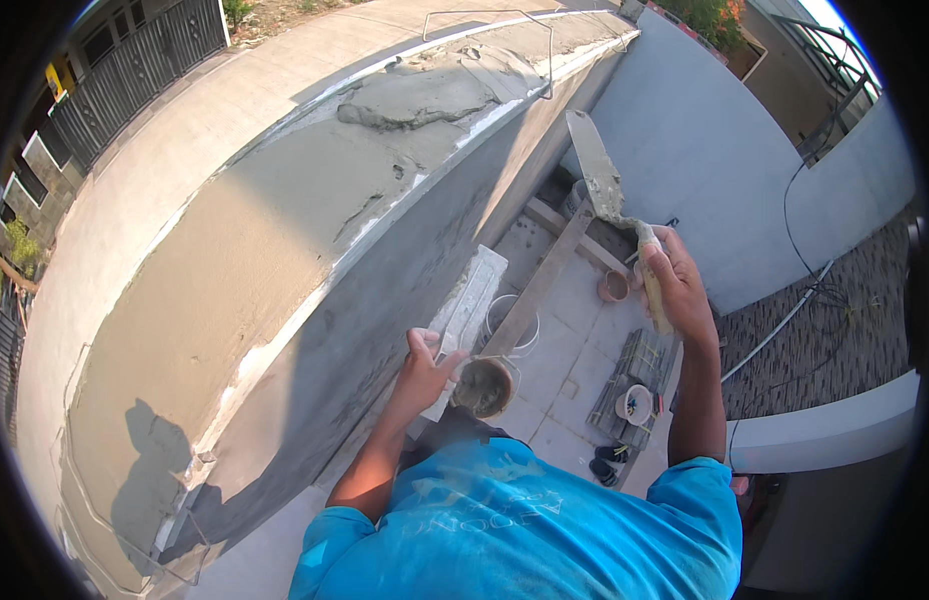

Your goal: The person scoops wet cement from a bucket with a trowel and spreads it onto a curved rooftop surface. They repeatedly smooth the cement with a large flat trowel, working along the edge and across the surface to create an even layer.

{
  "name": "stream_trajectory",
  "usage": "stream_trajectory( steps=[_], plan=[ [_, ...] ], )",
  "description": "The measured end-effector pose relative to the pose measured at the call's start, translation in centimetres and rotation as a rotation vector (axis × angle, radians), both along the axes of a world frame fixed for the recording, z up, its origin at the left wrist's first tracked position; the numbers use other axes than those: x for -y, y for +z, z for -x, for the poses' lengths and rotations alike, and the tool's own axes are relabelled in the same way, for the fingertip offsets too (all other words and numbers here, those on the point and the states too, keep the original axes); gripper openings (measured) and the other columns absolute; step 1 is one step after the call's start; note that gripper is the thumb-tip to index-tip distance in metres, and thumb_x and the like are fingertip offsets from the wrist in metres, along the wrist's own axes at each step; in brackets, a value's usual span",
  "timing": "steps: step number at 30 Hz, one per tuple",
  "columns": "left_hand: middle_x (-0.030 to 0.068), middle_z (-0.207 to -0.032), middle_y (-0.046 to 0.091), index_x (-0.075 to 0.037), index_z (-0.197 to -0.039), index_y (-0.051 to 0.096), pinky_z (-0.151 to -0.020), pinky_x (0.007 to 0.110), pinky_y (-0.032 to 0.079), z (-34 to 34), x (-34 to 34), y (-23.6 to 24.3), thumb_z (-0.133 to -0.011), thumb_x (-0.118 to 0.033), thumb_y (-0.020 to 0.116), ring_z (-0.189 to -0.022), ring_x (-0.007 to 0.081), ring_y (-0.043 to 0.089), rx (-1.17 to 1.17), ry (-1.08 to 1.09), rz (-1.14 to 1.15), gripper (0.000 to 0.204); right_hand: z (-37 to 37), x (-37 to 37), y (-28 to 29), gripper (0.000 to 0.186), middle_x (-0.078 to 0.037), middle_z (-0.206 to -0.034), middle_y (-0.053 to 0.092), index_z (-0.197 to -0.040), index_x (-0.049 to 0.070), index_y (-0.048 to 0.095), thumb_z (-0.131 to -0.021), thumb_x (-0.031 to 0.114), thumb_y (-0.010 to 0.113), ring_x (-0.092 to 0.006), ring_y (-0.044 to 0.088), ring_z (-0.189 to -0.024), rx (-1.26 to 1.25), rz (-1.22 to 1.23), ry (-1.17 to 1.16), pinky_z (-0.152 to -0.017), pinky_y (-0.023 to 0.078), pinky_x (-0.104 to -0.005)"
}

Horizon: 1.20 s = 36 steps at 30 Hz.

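My left hand (426, 372) is closed around a pale, mortar-smeared plastering float (470, 300), held slantwise beside the wall. My right hand (676, 285) grips the handle of a trowel (596, 170), its long blade pointing up and away and coated in grey mortar. To the left runs a broad wall top (234, 260) covered in grey mortar, smooth on the near stretch. Toward the far end lies a rough heap of mortar (414, 100). Both tools are apart from that surface. Below my left hand hangs or stands a bucket of mortar (481, 388); which one, I cannot tell.
Bent metal rods (552, 60) straddle the wall top's far end, with more at the near end. Down below are a plank (544, 280), a white bucket (527, 338), a small brown pot (613, 287), a pale tub (634, 404) and footwear (604, 470). Cables hang at the right.
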<state>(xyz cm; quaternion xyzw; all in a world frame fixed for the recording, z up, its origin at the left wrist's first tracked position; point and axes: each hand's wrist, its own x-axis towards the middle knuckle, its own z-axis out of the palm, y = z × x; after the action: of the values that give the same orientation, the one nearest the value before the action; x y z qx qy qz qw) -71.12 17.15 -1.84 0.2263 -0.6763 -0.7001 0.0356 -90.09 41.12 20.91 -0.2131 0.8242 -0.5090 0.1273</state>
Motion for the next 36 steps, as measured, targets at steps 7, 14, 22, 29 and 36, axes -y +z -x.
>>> stream_trajectory(
  steps=[7,14,22,29,36],
  plan=[
    [0.0154,-0.122,0.061,-0.002,-0.134,0.041,-0.091,0.038,0.050,6.5,-5.5,4.7,-0.100,-0.057,0.052,-0.097,0.0236,0.063,-0.457,-0.278,0.018,0.066,-9.3,5.9,-12.6,0.029,-0.008,-0.097,0.059,-0.113,0.000,0.060,-0.103,0.027,0.059,-0.0171,0.058,-0.086,-0.439,0.140,-0.163,-0.080,0.047,-0.0318],
    [0.0178,-0.127,0.057,-0.001,-0.132,0.055,-0.103,0.039,0.043,4.4,-5.6,6.7,-0.102,-0.048,0.053,-0.118,0.0285,0.058,-0.343,-0.336,0.023,0.056,-11.0,5.7,-17.0,0.034,-0.007,-0.113,0.055,-0.129,0.003,0.046,-0.106,0.027,0.053,-0.0129,0.055,-0.099,0.314,0.585,-0.356,-0.087,0.047,-0.0289],
    [0.0228,-0.121,0.061,0.002,-0.133,0.052,-0.101,0.045,0.042,2.6,-4.3,8.0,-0.102,-0.052,0.051,-0.117,0.0406,0.055,-0.446,-0.424,0.253,0.062,-10.7,7.2,-15.2,0.025,-0.006,-0.104,0.060,-0.120,0.003,0.053,-0.107,0.024,0.048,-0.0114,0.058,-0.091,0.142,0.492,-0.283,-0.080,0.049,-0.0274],
    [0.0246,-0.110,0.069,-0.002,-0.136,0.051,-0.085,0.046,0.052,-4.6,0.6,11.7,-0.096,-0.045,0.064,-0.099,0.0421,0.067,-0.367,-0.538,0.161,0.060,1.2,7.8,-1.6,0.036,0.002,-0.079,0.056,-0.132,0.002,0.054,-0.106,0.027,0.052,-0.0033,0.050,-0.066,-0.182,0.408,-0.204,-0.055,0.041,-0.0234],
    [0.0196,-0.084,0.065,0.000,-0.100,0.065,-0.071,0.042,0.047,-9.8,3.6,6.1,-0.088,-0.032,0.074,-0.075,0.0360,0.061,0.023,-0.125,0.443,0.035,7.9,16.1,4.2,0.043,-0.023,-0.098,0.071,-0.128,0.007,0.060,-0.098,0.037,0.060,-0.0427,0.067,-0.097,-0.941,-0.505,0.016,-0.085,0.051,-0.0486]
  ],
)
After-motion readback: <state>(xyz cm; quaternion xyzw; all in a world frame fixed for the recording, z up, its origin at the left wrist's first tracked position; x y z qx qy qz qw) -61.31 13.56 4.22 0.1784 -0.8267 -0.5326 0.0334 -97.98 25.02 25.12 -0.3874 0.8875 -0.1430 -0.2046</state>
